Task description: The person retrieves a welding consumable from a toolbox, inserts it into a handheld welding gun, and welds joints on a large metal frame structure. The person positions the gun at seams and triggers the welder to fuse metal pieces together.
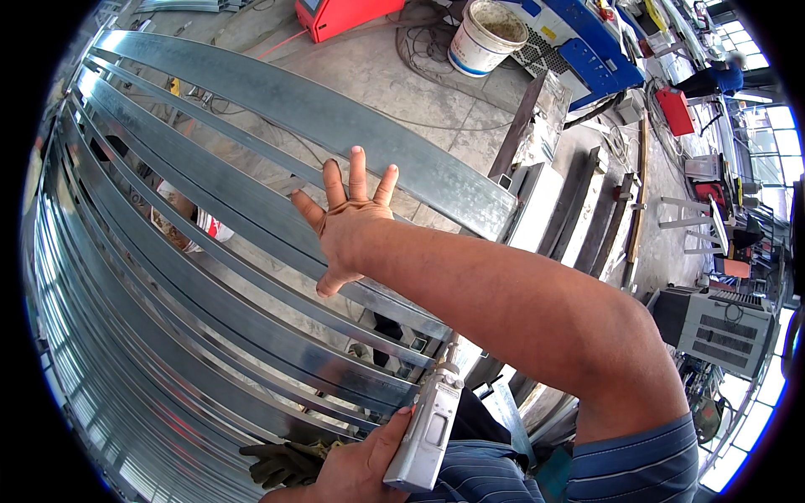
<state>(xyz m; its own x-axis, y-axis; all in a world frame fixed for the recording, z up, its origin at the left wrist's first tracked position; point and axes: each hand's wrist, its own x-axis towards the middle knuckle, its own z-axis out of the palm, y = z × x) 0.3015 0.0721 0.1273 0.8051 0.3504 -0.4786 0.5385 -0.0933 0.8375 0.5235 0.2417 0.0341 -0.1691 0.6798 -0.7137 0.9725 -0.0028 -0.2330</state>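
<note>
My right hand (352,218) reaches out across a rack of long galvanised steel tubes (226,277), palm down with the fingers spread. Its fingertips overlap the wide far tube (419,159); whether they touch it I cannot tell. Close to my body, my left hand (360,465) is closed around a silver, boxy hand-held tool (429,432) with a narrow nozzle pointing away from me. Part of the grip is hidden by the fingers. A dark work glove (281,463) lies on the tubes beside my left hand.
Dark metal beams (579,210) stand along the tube ends at right. Beyond the tubes are a white bucket (482,50), a red machine (335,17) and a blue machine (587,63). Cables cross the concrete floor. A person (713,80) is far off at right.
</note>
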